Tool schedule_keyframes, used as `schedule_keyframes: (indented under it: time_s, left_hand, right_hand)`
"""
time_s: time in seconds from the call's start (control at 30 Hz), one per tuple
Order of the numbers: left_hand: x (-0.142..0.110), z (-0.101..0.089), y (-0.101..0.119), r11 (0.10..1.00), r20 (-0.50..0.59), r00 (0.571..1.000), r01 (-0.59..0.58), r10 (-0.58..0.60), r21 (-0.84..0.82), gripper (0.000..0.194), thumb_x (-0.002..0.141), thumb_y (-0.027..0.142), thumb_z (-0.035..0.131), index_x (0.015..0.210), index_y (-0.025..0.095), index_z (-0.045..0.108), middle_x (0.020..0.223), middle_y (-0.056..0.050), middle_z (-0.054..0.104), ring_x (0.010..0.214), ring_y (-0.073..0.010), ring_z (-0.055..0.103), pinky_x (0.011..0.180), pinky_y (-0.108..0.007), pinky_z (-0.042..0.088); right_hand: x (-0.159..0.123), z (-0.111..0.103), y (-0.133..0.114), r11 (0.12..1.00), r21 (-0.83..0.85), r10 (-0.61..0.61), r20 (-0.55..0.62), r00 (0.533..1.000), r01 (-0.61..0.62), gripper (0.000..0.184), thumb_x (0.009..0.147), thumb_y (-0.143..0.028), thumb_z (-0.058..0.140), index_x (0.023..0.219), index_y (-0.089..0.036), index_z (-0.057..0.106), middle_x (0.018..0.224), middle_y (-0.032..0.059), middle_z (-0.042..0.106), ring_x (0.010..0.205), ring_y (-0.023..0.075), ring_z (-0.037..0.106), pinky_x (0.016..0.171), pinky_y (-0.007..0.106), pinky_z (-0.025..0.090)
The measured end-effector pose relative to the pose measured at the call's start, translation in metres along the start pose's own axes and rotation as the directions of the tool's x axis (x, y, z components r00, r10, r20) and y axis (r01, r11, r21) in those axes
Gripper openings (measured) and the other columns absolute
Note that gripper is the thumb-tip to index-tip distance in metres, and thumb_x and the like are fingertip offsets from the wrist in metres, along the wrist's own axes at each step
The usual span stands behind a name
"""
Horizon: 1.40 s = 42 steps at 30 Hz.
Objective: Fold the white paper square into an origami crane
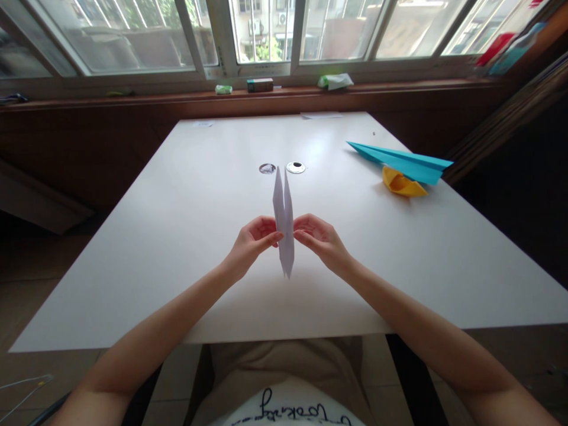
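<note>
Centrally, two hands (254,241) (323,238), one paper (288,248).

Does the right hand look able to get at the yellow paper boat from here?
Probably yes: only the white table shows between the right hand and the yellow paper boat, ahead and to its right. The hand is at the folded white paper, which it would likely leave first.

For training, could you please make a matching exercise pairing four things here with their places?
1. Folded white paper
2. Blue paper plane
3. Yellow paper boat
4. Small box

A. On the windowsill
B. On the table, beyond the boat
C. Held between left hand and right hand
D. On the table, nearer than the plane

Pairs: 1-C; 2-B; 3-D; 4-A
</note>
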<state>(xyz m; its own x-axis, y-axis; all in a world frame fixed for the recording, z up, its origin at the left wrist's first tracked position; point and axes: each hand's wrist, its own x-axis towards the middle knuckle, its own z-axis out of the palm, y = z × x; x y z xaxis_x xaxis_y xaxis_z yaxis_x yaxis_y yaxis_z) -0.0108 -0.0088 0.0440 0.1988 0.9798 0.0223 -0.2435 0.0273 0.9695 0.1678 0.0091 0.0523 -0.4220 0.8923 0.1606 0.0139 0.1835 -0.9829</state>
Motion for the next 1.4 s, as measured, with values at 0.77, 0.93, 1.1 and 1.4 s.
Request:
schedule_keyframes:
  time_s: [0.77, 0.93, 1.1, 1.4]
  left_hand:
    - [-0.0013, 0.0033, -0.0023, 1.0, -0.006, 1.0, -0.023, 0.023, 0.005, 0.024, 0.072, 0.03, 0.07, 0.088, 0.018, 0.056, 0.083, -0.001, 0.064, 0.081, -0.0137, 0.06, 0.075, -0.029, 0.047]
    - [-0.0022, 0.0049, -0.0029, 1.0, 0.013, 1.0, -0.011, 0.011, 0.003, 0.023, 0.071, 0.029, 0.07, 0.079, 0.017, 0.052, 0.079, 0.0, 0.062, 0.079, -0.0126, 0.059, 0.073, -0.027, 0.046]
    - [-0.003, 0.0057, -0.0017, 0.999, 0.01, 1.0, -0.018, 0.017, 0.036, 0.024, 0.07, 0.029, 0.071, 0.081, 0.016, 0.056, 0.08, -0.001, 0.063, 0.078, -0.0132, 0.06, 0.072, -0.027, 0.048]
    - [-0.0043, 0.0054, -0.0033, 0.989, 0.048, 0.992, -0.123, 0.12, 0.083, 0.015, 0.074, 0.026, 0.068, 0.082, 0.016, 0.059, 0.08, -0.001, 0.065, 0.076, -0.0136, 0.063, 0.07, -0.027, 0.05]
  right_hand:
    - [-0.0024, 0.003, 0.0025, 0.998, -0.029, -0.046, 0.027, 0.999, 0.047, 0.021, 0.079, -0.04, 0.06, 0.084, -0.019, 0.058, 0.096, 0.0053, 0.066, 0.089, 0.018, 0.063, 0.08, 0.035, 0.05]
    - [-0.0029, 0.0024, 0.0014, 0.994, -0.068, -0.077, 0.057, 0.995, 0.081, 0.018, 0.078, -0.036, 0.063, 0.077, -0.019, 0.056, 0.094, 0.0038, 0.066, 0.084, 0.0155, 0.062, 0.082, 0.034, 0.05]
    - [-0.0026, 0.0035, -0.0001, 0.978, -0.136, -0.145, 0.114, 0.983, 0.16, 0.021, 0.078, -0.039, 0.061, 0.072, -0.019, 0.057, 0.094, 0.0042, 0.065, 0.083, 0.0159, 0.061, 0.077, 0.034, 0.051]
    - [-0.0044, 0.0073, -0.0019, 0.944, -0.256, -0.186, 0.104, 0.977, 0.207, 0.019, 0.079, -0.036, 0.06, 0.071, -0.019, 0.056, 0.075, 0.002, 0.061, 0.07, 0.0145, 0.056, 0.065, 0.03, 0.047]
